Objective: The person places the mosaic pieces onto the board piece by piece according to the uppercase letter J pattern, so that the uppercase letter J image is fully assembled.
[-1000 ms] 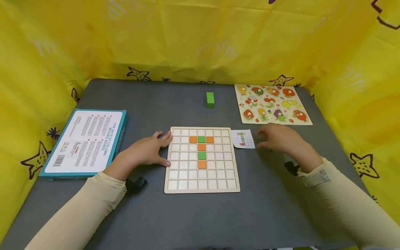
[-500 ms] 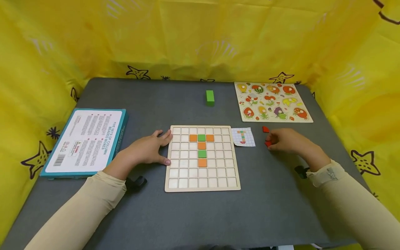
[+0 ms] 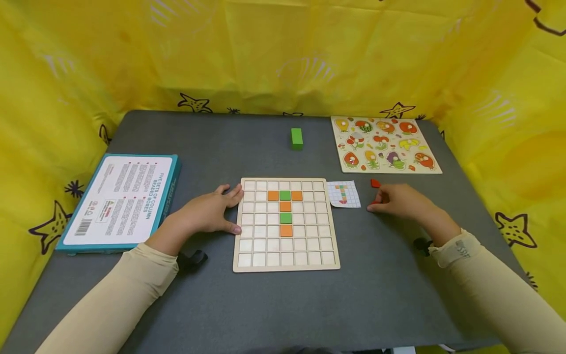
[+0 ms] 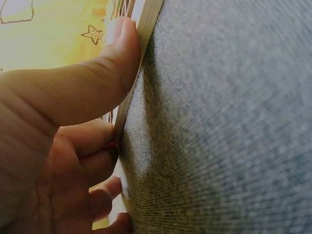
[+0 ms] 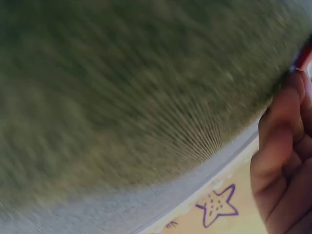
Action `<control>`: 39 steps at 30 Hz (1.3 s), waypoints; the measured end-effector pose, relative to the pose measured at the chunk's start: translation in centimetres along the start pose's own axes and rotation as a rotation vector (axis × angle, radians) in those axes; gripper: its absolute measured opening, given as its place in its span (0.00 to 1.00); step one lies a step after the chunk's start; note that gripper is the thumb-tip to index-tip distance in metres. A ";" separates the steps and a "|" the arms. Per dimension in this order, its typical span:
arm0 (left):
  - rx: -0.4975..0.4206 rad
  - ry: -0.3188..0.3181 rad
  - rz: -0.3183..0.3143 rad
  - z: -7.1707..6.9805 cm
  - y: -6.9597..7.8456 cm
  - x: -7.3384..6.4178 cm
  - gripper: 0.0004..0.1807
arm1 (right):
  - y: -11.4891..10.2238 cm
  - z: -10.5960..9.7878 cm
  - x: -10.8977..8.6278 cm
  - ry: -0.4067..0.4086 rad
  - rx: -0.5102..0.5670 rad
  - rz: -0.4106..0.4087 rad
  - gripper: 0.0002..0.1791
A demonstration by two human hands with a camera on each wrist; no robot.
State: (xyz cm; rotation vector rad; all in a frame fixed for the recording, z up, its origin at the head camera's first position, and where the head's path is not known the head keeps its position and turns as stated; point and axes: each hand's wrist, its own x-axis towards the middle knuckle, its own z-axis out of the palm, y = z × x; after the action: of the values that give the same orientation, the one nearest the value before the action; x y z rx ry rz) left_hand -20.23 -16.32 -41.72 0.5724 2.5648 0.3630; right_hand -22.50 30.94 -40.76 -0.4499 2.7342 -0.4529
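A square wooden grid board (image 3: 259, 232) lies mid-table, with orange and green tiles set in a T shape in its cells. My left hand (image 3: 212, 211) rests at its left side, thumb and fingertips touching the frame. In the left wrist view the thumb (image 4: 117, 58) lies along the board's edge. To the right of a small pattern card (image 3: 351, 196), my right hand (image 3: 402, 200) pinches a small red tile (image 5: 303, 57) between thumb and fingers, close over the table. Most of that tile is hidden by the fingers. A second red tile (image 3: 375, 183) with a rounded side lies just beyond this hand.
At the back right lies a fruit puzzle board (image 3: 389, 147) with knobbed pieces. A green block (image 3: 297, 139) stands behind the grid board. On the left is a flat teal-edged box (image 3: 119, 201). Yellow patterned cloth (image 3: 247, 59) surrounds the grey table (image 3: 283, 309).
My right hand has moved from beside the card to the red tiles, uncovering one and pinching the other, then shifted slightly left. My left hand has stayed at the grid board.
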 end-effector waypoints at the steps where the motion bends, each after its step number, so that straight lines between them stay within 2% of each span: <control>1: 0.001 0.001 0.001 0.0 0.0 0.0 0.60 | 0.0 0.1 0.0 0.004 -0.005 0.005 0.19; 6: -0.002 0.010 0.012 0.1 -0.1 0.0 0.59 | 0.2 0.0 -0.3 0.015 -0.039 -0.020 0.24; 14: -0.012 0.013 0.010 0.3 -0.2 -0.2 0.59 | 0.5 -0.2 -0.2 -0.006 -0.061 -0.131 0.12; 26: -0.014 0.014 0.008 0.3 -0.1 -0.2 0.59 | 0.5 -0.3 0.0 0.020 -0.089 -0.255 0.16; 28: -0.017 0.015 0.007 0.4 -0.1 -0.1 0.59 | 0.5 -0.5 -0.1 0.041 -0.089 -0.238 0.15; 30: -0.019 0.020 0.006 0.4 -0.1 -0.1 0.59 | 0.4 -0.8 -0.3 0.058 -0.088 -0.181 0.12; 34: -0.008 0.032 0.013 0.5 -0.3 0.1 0.59 | 0.1 -0.9 -0.4 0.024 -0.082 -0.050 0.19; 36: -0.008 0.034 0.021 0.5 -0.3 0.1 0.59 | -0.1 -0.7 -0.3 -0.007 -0.071 -0.032 0.20; 39: -0.008 0.036 0.024 0.4 -0.4 0.1 0.59 | -0.2 -0.2 -0.2 -0.011 -0.073 -0.045 0.16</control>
State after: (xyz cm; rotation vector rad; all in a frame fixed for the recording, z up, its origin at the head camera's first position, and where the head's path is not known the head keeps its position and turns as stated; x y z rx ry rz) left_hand -20.20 -16.54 -42.24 0.5988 2.5916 0.3953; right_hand -22.37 30.92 -40.46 -0.5316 2.7414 -0.3618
